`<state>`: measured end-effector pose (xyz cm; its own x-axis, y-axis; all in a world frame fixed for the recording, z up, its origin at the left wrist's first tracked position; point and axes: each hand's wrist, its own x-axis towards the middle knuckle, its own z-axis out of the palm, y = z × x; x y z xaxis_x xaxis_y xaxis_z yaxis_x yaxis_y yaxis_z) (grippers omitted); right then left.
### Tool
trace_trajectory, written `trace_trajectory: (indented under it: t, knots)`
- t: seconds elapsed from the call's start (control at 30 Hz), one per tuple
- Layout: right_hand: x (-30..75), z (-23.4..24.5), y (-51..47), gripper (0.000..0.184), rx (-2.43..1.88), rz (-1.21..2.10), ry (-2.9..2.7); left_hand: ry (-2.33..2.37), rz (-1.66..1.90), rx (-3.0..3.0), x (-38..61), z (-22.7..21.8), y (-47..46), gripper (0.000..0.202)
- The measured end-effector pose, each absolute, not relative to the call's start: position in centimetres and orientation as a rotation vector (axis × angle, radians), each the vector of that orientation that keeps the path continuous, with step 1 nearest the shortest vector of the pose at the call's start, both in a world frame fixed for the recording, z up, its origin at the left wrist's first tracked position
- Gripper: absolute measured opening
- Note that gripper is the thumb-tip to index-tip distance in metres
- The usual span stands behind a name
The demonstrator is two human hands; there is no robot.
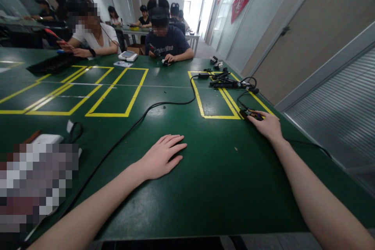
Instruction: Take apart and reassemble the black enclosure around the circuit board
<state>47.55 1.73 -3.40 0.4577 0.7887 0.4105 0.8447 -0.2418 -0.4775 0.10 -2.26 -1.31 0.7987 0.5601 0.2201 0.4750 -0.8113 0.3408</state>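
Observation:
My left hand lies flat and open on the green table, palm down, holding nothing. My right hand reaches out to the right and rests on a small dark device with a lit screen, at the corner of a yellow-taped rectangle. Its fingers lie over the near end of the device; a firm grip does not show. A black cable runs from the device toward a pile of dark chargers and tools.
A long black cable crosses the table from the far rectangle toward the near left. A white box sits at the left by a blurred patch. Two people sit across the table, others farther back. The table's right edge runs beside a wall.

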Motion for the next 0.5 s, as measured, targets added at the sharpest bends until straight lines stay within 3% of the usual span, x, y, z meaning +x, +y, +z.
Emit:
trace_trajectory:
  t: [0.2,0.4,0.5]
  knots:
    - [40.2,-2.5,1.7,0.039,-1.944,0.001,-1.655,0.787,0.463,2.694,0.0,-1.4,-2.3,0.039]
    - [31.1,-1.4,-1.4,0.033,-1.305,0.338,-2.138,0.822,0.650,2.610,0.1,-0.8,-2.7,0.052]
    - [27.6,-0.5,-3.9,0.036,-0.978,0.565,-2.352,0.728,0.742,2.584,0.3,-0.4,-2.9,0.049]
